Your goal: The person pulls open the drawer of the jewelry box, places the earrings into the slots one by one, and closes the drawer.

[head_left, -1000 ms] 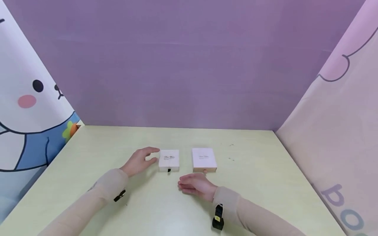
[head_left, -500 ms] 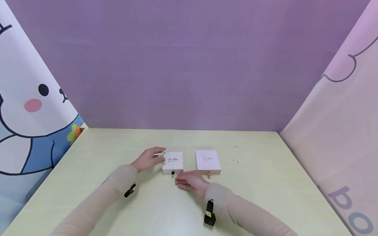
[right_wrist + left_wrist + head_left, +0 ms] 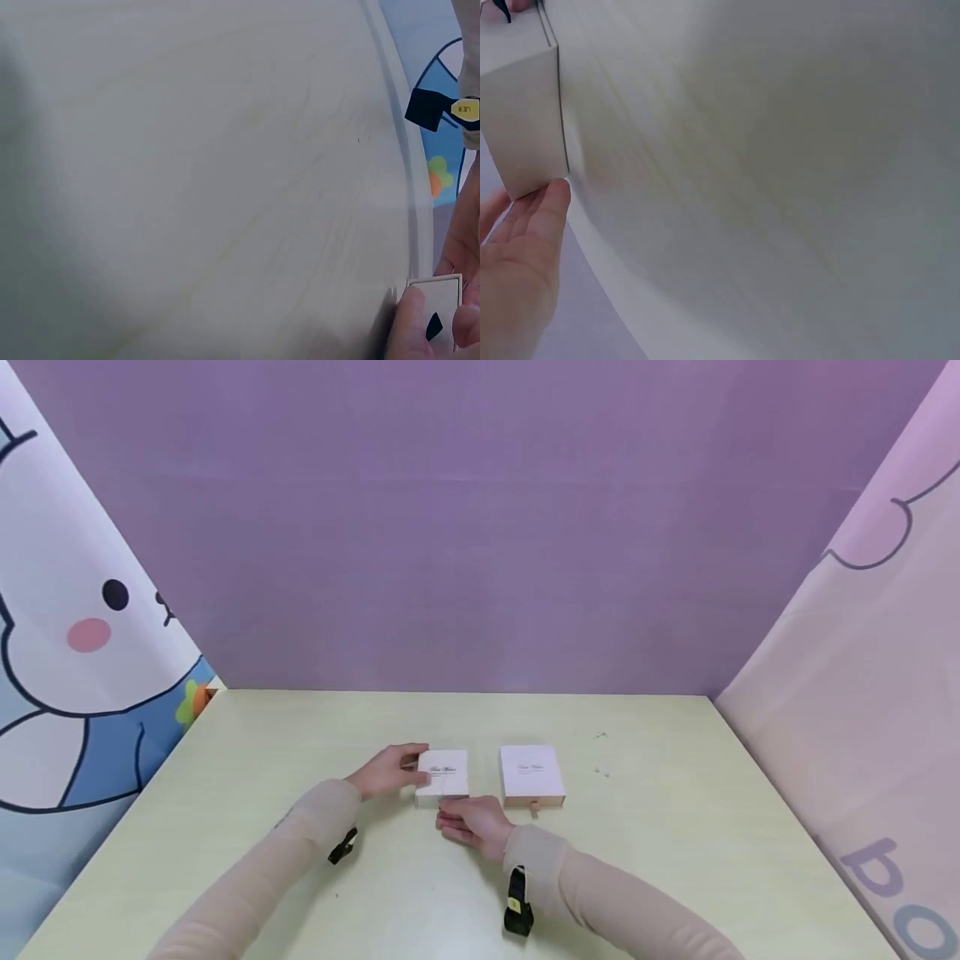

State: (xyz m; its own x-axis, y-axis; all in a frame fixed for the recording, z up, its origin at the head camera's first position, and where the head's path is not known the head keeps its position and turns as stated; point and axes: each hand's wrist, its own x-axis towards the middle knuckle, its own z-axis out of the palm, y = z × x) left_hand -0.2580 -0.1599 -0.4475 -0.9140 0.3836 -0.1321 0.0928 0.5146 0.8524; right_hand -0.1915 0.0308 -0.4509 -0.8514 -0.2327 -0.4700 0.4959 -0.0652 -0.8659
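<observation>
The left hand (image 3: 382, 771) has settled on the small square white cardboard box (image 3: 444, 768) just right of it — now pinching its left edge — and the right hand (image 3: 476, 823) has brought the black ribbon tab (image 3: 434, 327) between its spread thumb and fingers, apparently leaving the box steadied.

We get soft, even light in the head view and dimmer, greyer wrist views.
From the head, a pale sheen lies on the table (image 3: 637, 860) near the bottom edge, with soft shadows beneath both sleeves (image 3: 300, 839); small print on the left box (image 3: 448, 779) blurs. In both wrist views we see hazy detail and broad shade; in the right one the table's edge bows.
</observation>
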